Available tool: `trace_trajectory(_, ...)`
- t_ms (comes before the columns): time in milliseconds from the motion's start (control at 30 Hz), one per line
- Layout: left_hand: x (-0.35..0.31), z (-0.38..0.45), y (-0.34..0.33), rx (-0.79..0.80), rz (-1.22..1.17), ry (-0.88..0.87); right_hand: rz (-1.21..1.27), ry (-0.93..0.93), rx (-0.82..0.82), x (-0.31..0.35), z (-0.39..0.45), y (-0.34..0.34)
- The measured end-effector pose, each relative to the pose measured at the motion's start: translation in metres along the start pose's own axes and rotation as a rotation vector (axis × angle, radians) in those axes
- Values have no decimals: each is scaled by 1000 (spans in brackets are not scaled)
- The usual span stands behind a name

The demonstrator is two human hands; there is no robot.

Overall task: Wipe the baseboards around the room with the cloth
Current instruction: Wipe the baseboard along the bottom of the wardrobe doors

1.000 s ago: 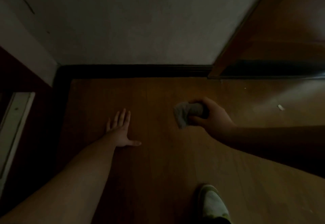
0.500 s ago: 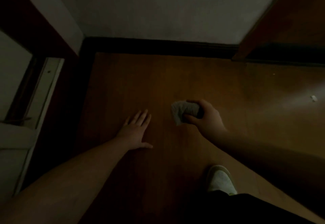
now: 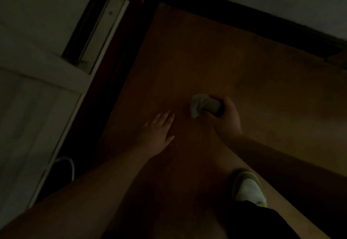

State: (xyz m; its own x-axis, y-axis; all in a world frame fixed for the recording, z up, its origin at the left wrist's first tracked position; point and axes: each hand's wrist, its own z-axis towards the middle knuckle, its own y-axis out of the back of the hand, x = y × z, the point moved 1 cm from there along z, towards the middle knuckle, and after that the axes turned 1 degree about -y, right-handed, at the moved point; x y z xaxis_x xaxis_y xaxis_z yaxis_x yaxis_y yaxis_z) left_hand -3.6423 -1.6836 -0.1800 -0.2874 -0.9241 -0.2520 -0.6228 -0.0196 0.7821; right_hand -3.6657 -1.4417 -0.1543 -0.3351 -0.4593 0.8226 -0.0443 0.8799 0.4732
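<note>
Hidden: dim, blurred; baseboard (image 3: 244, 16) at 1 o'clock only a dark band.
Cloth (image 3: 203, 105): pale, crumpled.
Right hand (image 3: 226, 116): gripping the cloth.
Left hand (image 3: 157, 132): fingers straight, holding nothing.

The view turned to the left over the last second: the dark baseboard (image 3: 244, 16), which ran level across the top, now lay slanted toward the upper right corner, and the white door (image 3: 37, 88) filled much more of the left side. The left hand (image 3: 157, 133) and the right hand (image 3: 228, 118) with the cloth (image 3: 203, 104) came closer together. The shoe (image 3: 248, 189) showed more fully near the bottom edge.
</note>
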Motion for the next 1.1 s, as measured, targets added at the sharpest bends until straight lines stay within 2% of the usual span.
trace_trajectory(100, 1, -37, -28, 83, -26, 104, 25, -13, 35, -9, -19, -23)
trace_trajectory(233, 15, -61, -43, 86, -27, 76, 8, -2, 136, -15, -29, -37)
trace_trajectory(400, 40, -37, -22, 28, -10, 14, -112, 113, 259, -19, -3, -31)
trace_trajectory(800, 62, 8, 11, 26, 68, 103, -153, 370, 434, -6, 69, -53)
trace_trajectory(967, 58, 9, 3, -14, 74, 120, -239, 417, 391, -16, 74, -58)
trace_trajectory(1100, 53, 10, 9, 30, 42, 171, -245, 425, 364, -15, 71, -63)
